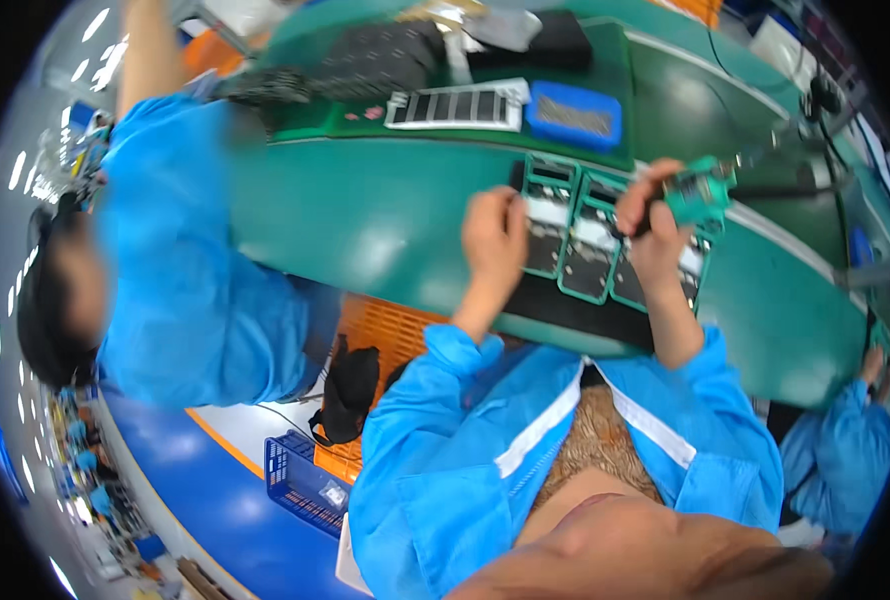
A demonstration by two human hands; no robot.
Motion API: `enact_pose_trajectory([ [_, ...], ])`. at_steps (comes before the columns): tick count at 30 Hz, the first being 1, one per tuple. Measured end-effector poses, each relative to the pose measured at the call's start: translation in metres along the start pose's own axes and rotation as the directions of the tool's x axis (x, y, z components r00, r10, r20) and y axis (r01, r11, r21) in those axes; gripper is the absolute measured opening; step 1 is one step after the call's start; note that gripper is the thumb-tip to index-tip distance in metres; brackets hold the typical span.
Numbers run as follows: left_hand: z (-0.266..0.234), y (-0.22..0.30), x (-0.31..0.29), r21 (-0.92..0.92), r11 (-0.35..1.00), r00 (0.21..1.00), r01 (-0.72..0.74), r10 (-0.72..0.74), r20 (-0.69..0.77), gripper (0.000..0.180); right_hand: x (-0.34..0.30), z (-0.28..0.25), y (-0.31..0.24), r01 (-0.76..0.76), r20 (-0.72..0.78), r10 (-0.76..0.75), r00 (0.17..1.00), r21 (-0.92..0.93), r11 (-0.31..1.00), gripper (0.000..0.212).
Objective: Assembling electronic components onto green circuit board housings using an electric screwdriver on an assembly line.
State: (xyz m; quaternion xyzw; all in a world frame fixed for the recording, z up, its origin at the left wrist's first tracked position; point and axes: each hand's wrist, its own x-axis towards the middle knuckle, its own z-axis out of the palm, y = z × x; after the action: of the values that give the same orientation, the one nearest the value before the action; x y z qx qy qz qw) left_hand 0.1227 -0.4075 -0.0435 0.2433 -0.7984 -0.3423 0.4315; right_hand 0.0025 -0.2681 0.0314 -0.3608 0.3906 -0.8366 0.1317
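Note:
My right hand (pixel 653 222) is wrapped round a green-bodied electric screwdriver (pixel 700 192), its dark end pointing down and left over several green-rimmed flat frames. These frames lie side by side on a black mat (pixel 575 308) and hold dark and white parts; the middle frame (pixel 590 250) shows best. My left hand (pixel 495 235) is curled closed at the left edge of the leftmost frame (pixel 548 210). Whether its fingertips pinch a small part there, I cannot make out.
Beyond the frames, a blue tray (pixel 575 115) of small parts stands beside a white tray (pixel 457 106) with dark strips. A co-worker in blue (pixel 185 270) is close on my left. Behind them are an orange crate (pixel 390 335) and a blue basket (pixel 300 485).

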Motion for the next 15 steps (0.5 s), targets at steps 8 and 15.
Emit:
enact_pose_trajectory([
  [8, 0.008, -0.063, -0.004, -0.034, 0.987, 0.987, 0.156, -0.154, 0.055, 0.032, 0.02, 0.034, 0.029, -0.03, 0.029, 0.033, 0.999, -0.088, 0.996, 0.035],
  [15, 0.007, -0.058, -0.004, 0.018, 0.994, 0.987, 0.105, -0.106, 0.117, 0.029, 0.027, 0.026, 0.057, -0.052, -0.024, 0.048, 0.999, -0.216, 0.975, 0.028],
])
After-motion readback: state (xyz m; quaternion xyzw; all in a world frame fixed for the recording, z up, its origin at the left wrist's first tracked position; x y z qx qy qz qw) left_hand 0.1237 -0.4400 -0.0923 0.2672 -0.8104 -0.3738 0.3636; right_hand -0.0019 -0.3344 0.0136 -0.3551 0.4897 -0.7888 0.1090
